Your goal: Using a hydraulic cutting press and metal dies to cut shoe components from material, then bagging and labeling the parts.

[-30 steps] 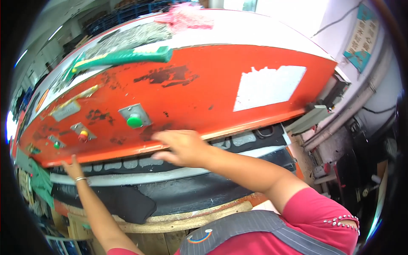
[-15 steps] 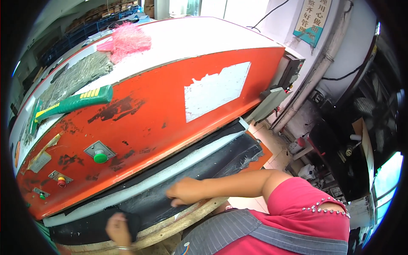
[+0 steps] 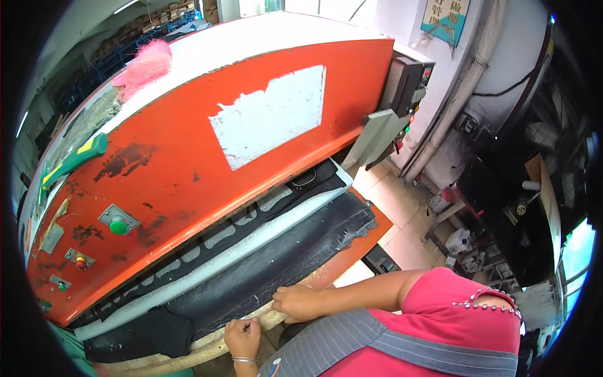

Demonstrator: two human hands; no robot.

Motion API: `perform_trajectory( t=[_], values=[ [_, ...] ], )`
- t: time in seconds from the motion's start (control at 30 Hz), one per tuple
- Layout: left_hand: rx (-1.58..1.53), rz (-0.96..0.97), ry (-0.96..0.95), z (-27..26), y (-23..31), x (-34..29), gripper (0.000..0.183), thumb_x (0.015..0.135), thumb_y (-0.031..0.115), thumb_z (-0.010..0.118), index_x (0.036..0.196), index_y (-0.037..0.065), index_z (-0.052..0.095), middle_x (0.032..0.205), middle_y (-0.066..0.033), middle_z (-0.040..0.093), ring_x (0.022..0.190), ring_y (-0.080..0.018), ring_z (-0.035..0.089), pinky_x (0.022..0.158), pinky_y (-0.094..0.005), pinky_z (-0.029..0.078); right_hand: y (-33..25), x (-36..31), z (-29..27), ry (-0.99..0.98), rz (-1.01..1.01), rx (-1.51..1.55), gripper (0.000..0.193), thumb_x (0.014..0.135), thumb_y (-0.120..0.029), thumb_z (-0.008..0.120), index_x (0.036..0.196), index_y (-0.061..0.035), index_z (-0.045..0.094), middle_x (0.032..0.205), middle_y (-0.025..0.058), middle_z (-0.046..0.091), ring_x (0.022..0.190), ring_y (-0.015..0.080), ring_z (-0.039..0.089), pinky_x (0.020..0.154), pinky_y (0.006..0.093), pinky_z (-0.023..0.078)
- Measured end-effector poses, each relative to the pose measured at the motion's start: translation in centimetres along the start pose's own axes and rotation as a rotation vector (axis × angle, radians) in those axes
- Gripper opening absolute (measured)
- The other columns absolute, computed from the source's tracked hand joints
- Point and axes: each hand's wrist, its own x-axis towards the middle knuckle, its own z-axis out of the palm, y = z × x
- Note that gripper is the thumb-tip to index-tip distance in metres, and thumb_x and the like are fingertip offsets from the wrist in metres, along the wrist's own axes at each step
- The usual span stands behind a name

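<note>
My left hand [image 3: 243, 339] and my right hand [image 3: 298, 303] are close together at the near side of the machine's bed, fingers curled over a pale, worn wooden edge [image 3: 207, 349]. Behind them lies a black, scuffed sheet [image 3: 251, 283] with a frayed right end. A folded piece of black cloth [image 3: 147, 333] sits on its left part, beside my left hand. Further back, a white padded strip [image 3: 232, 257] runs along the bed. Beyond it, a black sheet with grey patches [image 3: 220, 240] reaches under the machine's orange-red front panel [image 3: 182, 163].
The panel carries a green button [image 3: 118, 227] and a red knob [image 3: 81, 264]. A green-handled tool [image 3: 75, 160] and a pink bristly brush [image 3: 147, 66] lie on top. A grey metal plate [image 3: 372, 139] juts out at the right end. Clutter and a white jug [image 3: 459, 241] stand on the right.
My left hand has left the black cloth and moved right to the wooden edge. My right hand has come down from the black sheet to that edge. Grey patches now show beneath the panel.
</note>
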Motion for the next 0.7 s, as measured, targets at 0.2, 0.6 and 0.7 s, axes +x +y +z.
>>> perform_trajectory(
  t=[0.2, 0.6, 0.7],
  values=[
    [0.099, -0.127, -0.292, -0.6, 0.3, -2.3, 0.027, 0.073, 0.026, 0.072, 0.060, 0.003, 0.066, 0.059, -0.0148, 0.058, 0.059, -0.0343, 0.058, 0.059, -0.0411, 0.047, 5.5, -3.8, -6.9, -0.078, 0.119, 0.249, 0.042, 0.078, -0.037, 0.066, 0.103, -0.0030, 0.064, 0.111, 0.0188, 0.062, 0.100, 0.0357, 0.060, 0.087, 0.0435, 0.048],
    [-0.155, 0.302, -0.271, 10.9, 12.5, -0.2, 0.020, 0.084, 0.026, 0.066, 0.081, 0.007, 0.070, 0.078, -0.0112, 0.066, 0.077, -0.0302, 0.062, 0.073, -0.0390, 0.050, 17.2, -4.3, -13.6, -0.171, 0.185, -0.342, 0.076, 0.065, -0.057, 0.075, 0.103, 0.0070, 0.057, 0.108, 0.0261, 0.057, 0.104, 0.0393, 0.055, 0.091, 0.0446, 0.044],
    [-0.217, 0.287, -0.284, 14.1, 10.3, -2.3, 0.021, 0.086, 0.027, 0.064, 0.083, 0.007, 0.070, 0.081, -0.0112, 0.066, 0.081, -0.0300, 0.062, 0.076, -0.0387, 0.050, 17.2, -4.4, -14.8, -0.370, 0.117, -0.383, 0.084, 0.061, -0.057, 0.077, 0.109, 0.0088, 0.055, 0.111, 0.0273, 0.057, 0.108, 0.0409, 0.054, 0.094, 0.0446, 0.043]
  ],
)
